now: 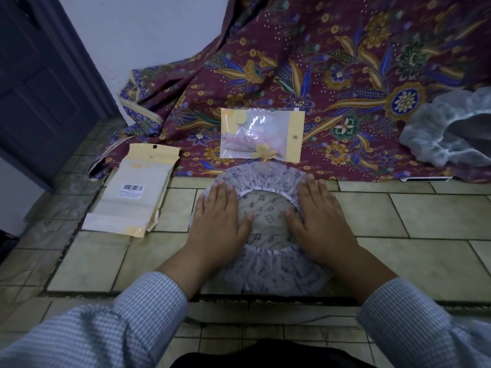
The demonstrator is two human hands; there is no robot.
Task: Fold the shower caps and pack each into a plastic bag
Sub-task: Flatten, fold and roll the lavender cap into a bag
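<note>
A white shower cap (268,272) with a blue music-note print lies spread flat on the tiled floor, its elastic opening facing up. My left hand (220,219) presses flat on the cap's left side, fingers apart. On the right side my right hand (318,213) lies flat the same way. Just beyond the cap, a yellow-edged plastic bag (261,135) with a pink folded cap inside rests on the patterned cloth. To the left lies a small pile of flat yellow-and-white bags (132,197), barcode side up.
A maroon floral cloth (332,62) covers the floor and rises at the back. Another crumpled whitish shower cap (446,128) sits at far right. A white flat object (425,179) pokes out under the cloth edge. A dark door (39,88) stands at left.
</note>
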